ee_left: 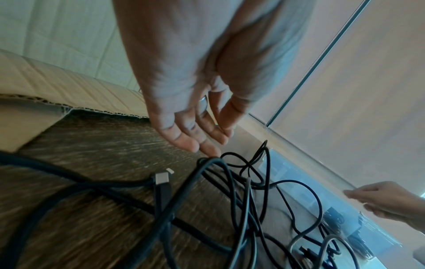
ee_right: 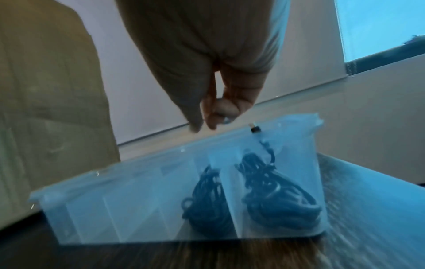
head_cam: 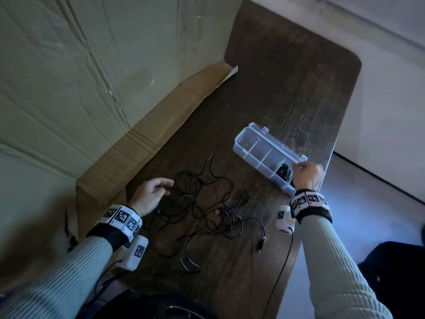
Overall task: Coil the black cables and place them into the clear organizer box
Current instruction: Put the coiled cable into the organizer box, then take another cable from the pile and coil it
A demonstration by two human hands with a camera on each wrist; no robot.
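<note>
L hand [ee_left: 184,116] slack-fingered over loose cables [ee_left: 230,191]; R hand [ee_right: 214,112] empty above organizer box [ee_right: 138,209]; only R-wrist cam shows two coils [ee_right: 276,205].

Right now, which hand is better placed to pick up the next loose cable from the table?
Left. The left hand hovers open at the tangled cables, fingertips near a loop. The right hand is over at the organizer box.

— Where do the loose cables [head_cam: 202,210] lie?
— Spread on the table [head_cam: 287,93], in front of the person, between both hands.
— And the organizer box [head_cam: 264,155]?
— Farther back and right, near the table's right edge. Two coiled cables [ee_right: 271,196] sit in its near-end compartments.
— What's on the left?
— Cardboard [head_cam: 142,139], along the table's left side.
</note>
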